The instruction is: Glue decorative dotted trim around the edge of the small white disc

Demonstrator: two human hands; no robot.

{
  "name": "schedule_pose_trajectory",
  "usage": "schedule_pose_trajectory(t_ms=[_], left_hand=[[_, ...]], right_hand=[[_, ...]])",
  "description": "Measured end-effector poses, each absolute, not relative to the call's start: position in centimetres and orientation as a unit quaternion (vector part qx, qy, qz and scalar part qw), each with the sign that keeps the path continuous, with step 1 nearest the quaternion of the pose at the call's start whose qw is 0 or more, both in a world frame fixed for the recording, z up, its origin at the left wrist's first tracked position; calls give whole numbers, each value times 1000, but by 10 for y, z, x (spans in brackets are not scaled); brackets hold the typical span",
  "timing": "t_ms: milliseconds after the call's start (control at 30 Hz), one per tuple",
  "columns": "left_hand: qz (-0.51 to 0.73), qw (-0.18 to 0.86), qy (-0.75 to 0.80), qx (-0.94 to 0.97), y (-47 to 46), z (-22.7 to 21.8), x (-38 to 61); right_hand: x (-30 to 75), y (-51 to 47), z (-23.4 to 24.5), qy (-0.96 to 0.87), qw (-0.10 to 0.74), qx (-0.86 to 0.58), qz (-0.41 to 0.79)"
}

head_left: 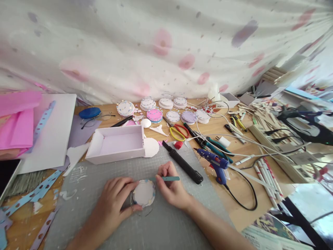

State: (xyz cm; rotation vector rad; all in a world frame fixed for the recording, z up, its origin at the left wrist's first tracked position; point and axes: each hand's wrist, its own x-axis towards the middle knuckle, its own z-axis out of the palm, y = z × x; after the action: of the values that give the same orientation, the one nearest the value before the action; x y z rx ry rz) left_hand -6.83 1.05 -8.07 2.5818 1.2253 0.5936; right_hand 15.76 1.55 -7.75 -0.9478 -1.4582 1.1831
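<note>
Low in the middle of the head view, my left hand (118, 198) holds a small round white paper disc (144, 193) between fingers and thumb. Coloured bits dot the disc's rim, and a clear edge or thin loop shows beneath it. My right hand (169, 184) is closed around a slim teal tool (170, 178), whose tip points at the disc's upper right edge. Whether that tip touches the disc I cannot tell. Both hands are over a grey cutting mat (171, 218). Beyond them lies a black utility knife (183, 163).
A white open box (117, 142) stands behind my hands. Several decorated discs (154, 115) line the table's back. To the right are a blue glue gun (214, 161), pliers (220, 149), looping cables and a power strip (281, 156). Pink sheets (18, 121) and blue scraps lie left.
</note>
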Motion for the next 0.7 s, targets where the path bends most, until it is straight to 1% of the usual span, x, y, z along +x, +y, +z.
schedule_pose_trajectory(t_ms=[300, 467, 633, 700], left_hand=[[216, 98, 407, 882, 14, -85, -71], [205, 124, 427, 872, 13, -78, -68], [173, 208, 450, 851, 7, -58, -76], [191, 247, 478, 821, 9, -47, -84]], right_hand=[[157, 18, -80, -627, 469, -412, 466], [158, 24, -77, -543, 538, -396, 509], [162, 31, -76, -410, 593, -389, 573], [163, 32, -77, -367, 604, -376, 599]])
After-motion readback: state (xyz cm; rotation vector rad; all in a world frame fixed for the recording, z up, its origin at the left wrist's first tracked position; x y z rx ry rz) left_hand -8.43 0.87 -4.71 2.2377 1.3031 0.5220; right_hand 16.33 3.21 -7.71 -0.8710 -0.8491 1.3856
